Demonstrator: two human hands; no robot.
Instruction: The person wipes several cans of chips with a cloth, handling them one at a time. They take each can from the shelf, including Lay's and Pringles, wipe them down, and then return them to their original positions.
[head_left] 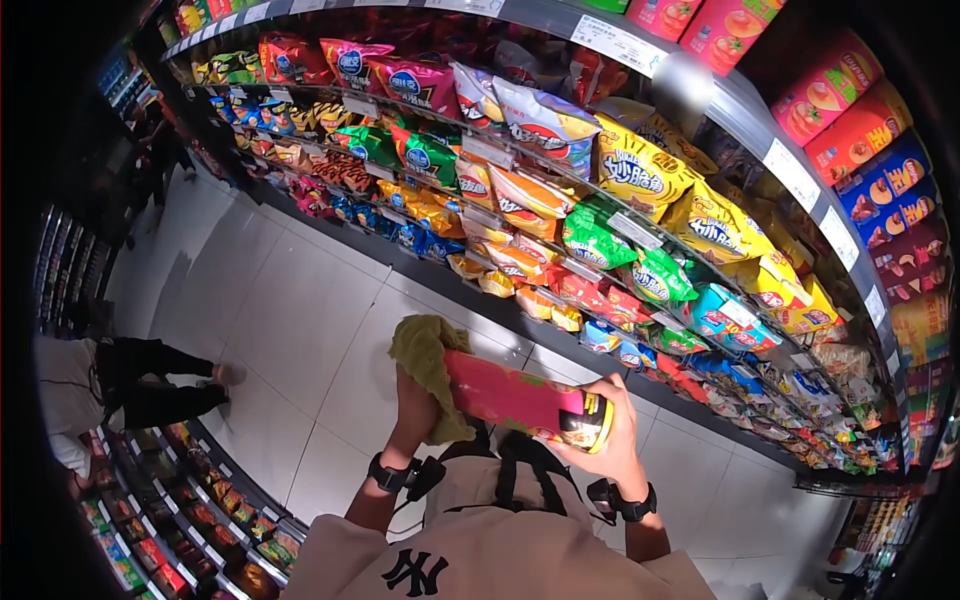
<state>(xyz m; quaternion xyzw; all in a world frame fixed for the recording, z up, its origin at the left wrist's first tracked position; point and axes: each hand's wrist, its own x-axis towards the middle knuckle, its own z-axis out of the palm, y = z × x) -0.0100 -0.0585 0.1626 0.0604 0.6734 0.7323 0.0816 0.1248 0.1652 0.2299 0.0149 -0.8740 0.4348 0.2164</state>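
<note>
A pink and red canister [505,395] is held lengthwise in front of my chest, with its yellow-rimmed end to the right. Fingers of my right hand [612,430] wrap round that end. A green cloth [430,365] lies bunched over the canister's left end, and my left hand [415,405] grips it from the left side. The cloth hides most of my left fingers. Both wrists wear dark bands.
Shelves of snack bags [520,200] run along the front and right. More canisters [825,85] stand on the top shelf at the right. A person [150,380] in dark trousers stands at the left, beside another low shelf [190,500]. Pale floor tiles [320,340] lie between.
</note>
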